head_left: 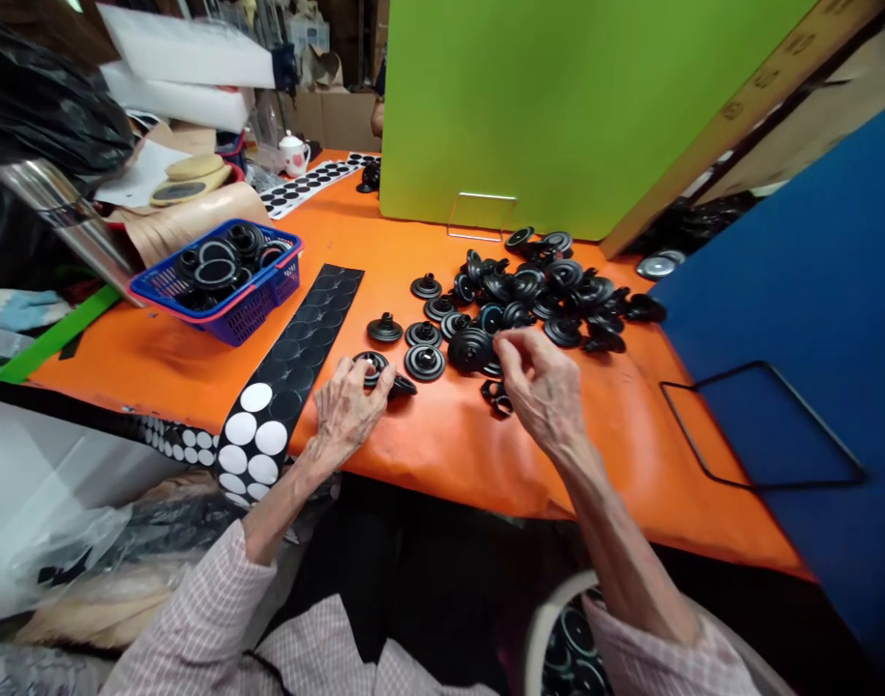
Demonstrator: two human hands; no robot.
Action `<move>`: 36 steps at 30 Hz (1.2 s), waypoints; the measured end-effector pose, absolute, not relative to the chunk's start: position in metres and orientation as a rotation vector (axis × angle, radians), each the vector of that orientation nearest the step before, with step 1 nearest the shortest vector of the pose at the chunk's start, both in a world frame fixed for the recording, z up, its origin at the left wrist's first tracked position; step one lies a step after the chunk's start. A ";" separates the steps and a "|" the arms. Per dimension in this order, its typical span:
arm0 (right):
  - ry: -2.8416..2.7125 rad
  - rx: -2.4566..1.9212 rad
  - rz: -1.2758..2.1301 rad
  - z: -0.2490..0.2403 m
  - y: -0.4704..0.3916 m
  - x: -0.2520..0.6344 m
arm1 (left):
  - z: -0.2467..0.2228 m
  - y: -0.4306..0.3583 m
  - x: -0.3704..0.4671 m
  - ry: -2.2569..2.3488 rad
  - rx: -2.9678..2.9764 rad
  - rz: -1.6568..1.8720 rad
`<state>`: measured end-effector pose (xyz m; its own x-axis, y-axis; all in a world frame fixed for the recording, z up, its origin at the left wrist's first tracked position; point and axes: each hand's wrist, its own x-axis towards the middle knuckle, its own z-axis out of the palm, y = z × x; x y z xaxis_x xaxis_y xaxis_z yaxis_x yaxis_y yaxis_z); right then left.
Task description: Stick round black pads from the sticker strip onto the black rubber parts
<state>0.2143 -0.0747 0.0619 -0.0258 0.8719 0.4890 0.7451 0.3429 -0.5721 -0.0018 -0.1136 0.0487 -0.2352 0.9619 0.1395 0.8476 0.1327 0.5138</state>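
My left hand [347, 406] has its fingers closed round a black round knob-like part [371, 365] on the orange table [413, 440], beside the black sticker strip. My right hand [540, 382] pinches at the edge of a black disc [471, 350] at the near side of a heap of similar black parts [565, 290]. Several loose parts, one of them a black part [425, 362], stand between my hands. Below the fingers of my right hand lies a small black piece [497, 397]. The strip [304, 333] bears round stickers; its near end shows white circles.
At the left stands a blue basket [246, 314] of black parts. A green panel [521, 106] rises behind the heap, a blue panel [811, 319] at the right with a black wire frame [714, 477]. A white bucket [540, 628] of parts sits below the table edge.
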 end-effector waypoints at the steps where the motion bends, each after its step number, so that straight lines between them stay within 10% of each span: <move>1: -1.775 -1.490 0.157 0.055 -0.089 0.226 | 0.051 -0.115 0.003 2.168 1.775 0.696; 17: -2.003 -1.480 0.330 0.003 -0.153 0.216 | 0.055 -0.150 -0.002 1.085 0.670 1.011; 36: -2.166 -1.610 0.456 0.017 -0.149 0.219 | 0.042 -0.148 -0.012 1.644 2.081 0.666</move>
<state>0.2188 -0.1487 0.0173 -0.2551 0.9591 0.1231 0.8280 0.2824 -0.4844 -0.0118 -0.1476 0.0418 0.1929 0.9741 0.1177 0.7814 -0.2251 0.5821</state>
